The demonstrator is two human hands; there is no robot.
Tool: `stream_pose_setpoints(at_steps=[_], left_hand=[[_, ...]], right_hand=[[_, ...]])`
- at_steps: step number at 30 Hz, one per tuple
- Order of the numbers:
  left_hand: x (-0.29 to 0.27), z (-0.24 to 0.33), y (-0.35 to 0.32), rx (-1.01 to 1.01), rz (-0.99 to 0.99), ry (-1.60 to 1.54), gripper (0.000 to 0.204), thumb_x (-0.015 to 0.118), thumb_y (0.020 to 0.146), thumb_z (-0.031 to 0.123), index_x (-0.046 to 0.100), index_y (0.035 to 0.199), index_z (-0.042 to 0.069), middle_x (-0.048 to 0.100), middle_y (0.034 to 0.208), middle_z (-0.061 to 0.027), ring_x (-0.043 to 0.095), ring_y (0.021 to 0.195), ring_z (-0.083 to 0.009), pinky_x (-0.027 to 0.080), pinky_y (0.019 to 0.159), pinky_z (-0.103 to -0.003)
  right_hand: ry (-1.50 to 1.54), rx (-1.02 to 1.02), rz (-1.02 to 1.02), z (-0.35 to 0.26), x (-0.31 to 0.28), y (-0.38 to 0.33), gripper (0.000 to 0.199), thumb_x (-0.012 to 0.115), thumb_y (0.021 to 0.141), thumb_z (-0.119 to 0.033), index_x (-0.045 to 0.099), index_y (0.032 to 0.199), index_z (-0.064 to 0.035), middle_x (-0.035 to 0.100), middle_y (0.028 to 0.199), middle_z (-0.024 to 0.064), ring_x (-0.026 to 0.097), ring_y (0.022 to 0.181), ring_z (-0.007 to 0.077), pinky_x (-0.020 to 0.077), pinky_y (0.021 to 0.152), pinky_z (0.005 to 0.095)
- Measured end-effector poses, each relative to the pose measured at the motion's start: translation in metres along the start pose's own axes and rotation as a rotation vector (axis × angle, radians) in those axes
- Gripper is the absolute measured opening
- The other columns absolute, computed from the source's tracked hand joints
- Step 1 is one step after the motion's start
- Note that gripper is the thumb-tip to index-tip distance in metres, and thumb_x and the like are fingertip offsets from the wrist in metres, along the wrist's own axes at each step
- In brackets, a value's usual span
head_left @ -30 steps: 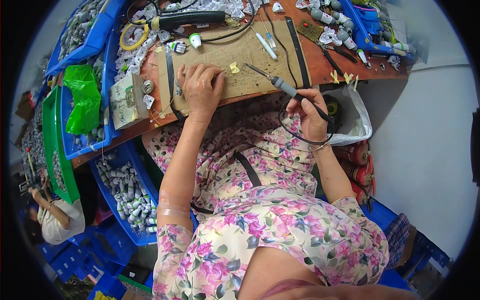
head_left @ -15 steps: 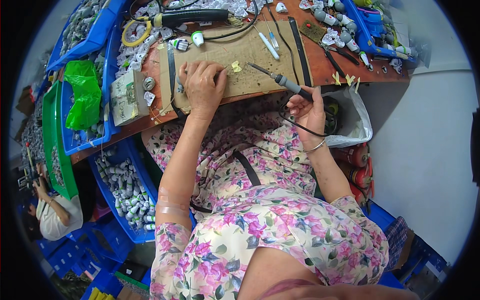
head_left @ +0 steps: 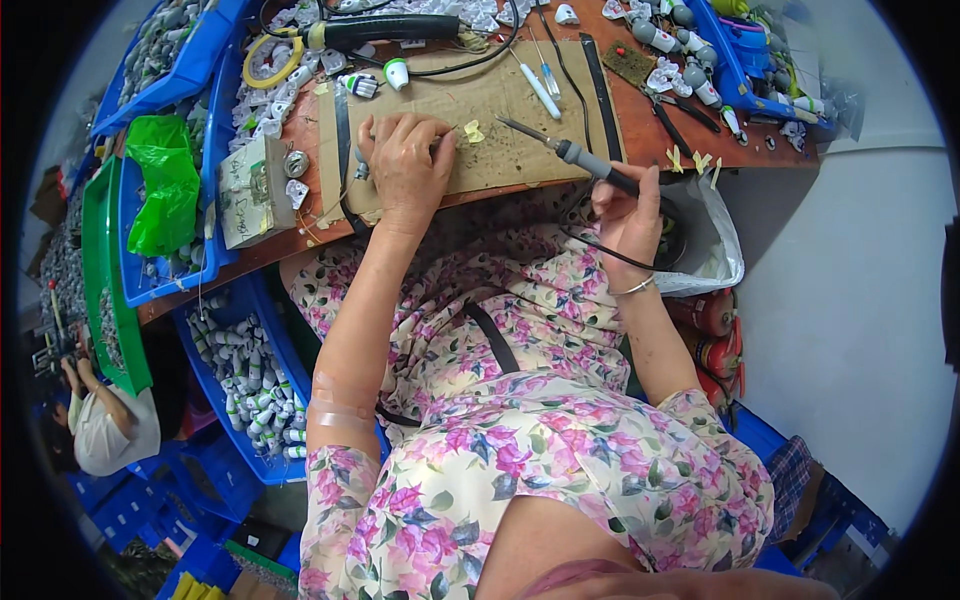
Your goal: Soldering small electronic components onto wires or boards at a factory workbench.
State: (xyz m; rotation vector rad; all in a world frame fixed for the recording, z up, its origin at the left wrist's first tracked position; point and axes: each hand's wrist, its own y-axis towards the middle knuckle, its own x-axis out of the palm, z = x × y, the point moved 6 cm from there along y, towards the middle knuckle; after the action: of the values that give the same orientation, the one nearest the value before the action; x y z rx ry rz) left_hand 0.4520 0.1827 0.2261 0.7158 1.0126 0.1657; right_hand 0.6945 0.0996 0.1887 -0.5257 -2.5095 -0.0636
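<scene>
My right hand grips a soldering iron by its grey and black handle. The iron's thin metal tip points left over a brown cardboard mat. My left hand rests on the mat's left part, palm down with fingers curled; whatever they pinch is mostly hidden. A small grey metallic piece shows by its outer side. Between the hands lies a small yellowish lump. Beyond them are a white and green bulb housing, a white-handled screwdriver and another slim screwdriver.
Black-handled pliers lie at the right, near a white bag hanging below the edge. Yellow tape, a box and blue bins stand left. A co-worker's white sleeve shows at far left.
My right hand has shifted slightly right, and the soldering iron has tilted a little, its tip now slightly farther away. My left hand stays nearly still. The co-worker's arms have moved.
</scene>
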Motion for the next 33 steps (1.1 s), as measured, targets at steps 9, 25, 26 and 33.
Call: stream_pose_setpoints(at_steps=[9, 25, 26, 33], left_hand=[[0.002, 0.007, 0.001, 0.002, -0.046, 0.058, 0.006, 0.071, 0.078, 0.018, 0.067, 0.077, 0.013, 0.065, 0.086, 0.0029, 0.056, 0.094, -0.0194, 0.028, 0.101, -0.045], [0.003, 0.007, -0.001, -0.005, -0.029, 0.061, 0.006, 0.072, 0.074, 0.016, 0.066, 0.075, 0.014, 0.063, 0.087, 0.0033, 0.056, 0.094, -0.0202, 0.032, 0.097, -0.04], [0.003, 0.007, -0.001, -0.004, -0.027, 0.054, 0.006, 0.072, 0.074, 0.016, 0.066, 0.075, 0.014, 0.063, 0.087, 0.0032, 0.056, 0.094, -0.0202, 0.032, 0.096, -0.04], [0.003, 0.006, -0.002, -0.002, -0.03, 0.04, 0.006, 0.072, 0.074, 0.016, 0.066, 0.074, 0.014, 0.063, 0.085, 0.0028, 0.055, 0.093, -0.0206, 0.033, 0.094, -0.038]], right_hand=[[-0.262, -0.083, -0.137, 0.002, 0.021, 0.012, 0.024, 0.058, 0.096, -0.024, 0.06, 0.094, -0.0003, 0.06, 0.069, 0.0043, 0.056, 0.062, 0.0088, 0.0402, 0.057, 0.0198], [-0.326, -0.077, -0.106, 0.009, 0.026, 0.024, 0.022, 0.056, 0.094, -0.022, 0.06, 0.084, -0.0025, 0.057, 0.06, 0.0027, 0.053, 0.052, 0.0076, 0.0379, 0.049, 0.0199], [-0.327, -0.079, -0.106, 0.009, 0.026, 0.024, 0.022, 0.056, 0.094, -0.022, 0.06, 0.083, -0.0026, 0.057, 0.06, 0.0025, 0.053, 0.052, 0.0074, 0.0378, 0.049, 0.0198], [-0.345, -0.082, -0.112, 0.01, 0.027, 0.024, 0.022, 0.056, 0.094, -0.022, 0.06, 0.084, -0.0025, 0.057, 0.06, 0.0025, 0.053, 0.052, 0.0072, 0.0379, 0.049, 0.02]])
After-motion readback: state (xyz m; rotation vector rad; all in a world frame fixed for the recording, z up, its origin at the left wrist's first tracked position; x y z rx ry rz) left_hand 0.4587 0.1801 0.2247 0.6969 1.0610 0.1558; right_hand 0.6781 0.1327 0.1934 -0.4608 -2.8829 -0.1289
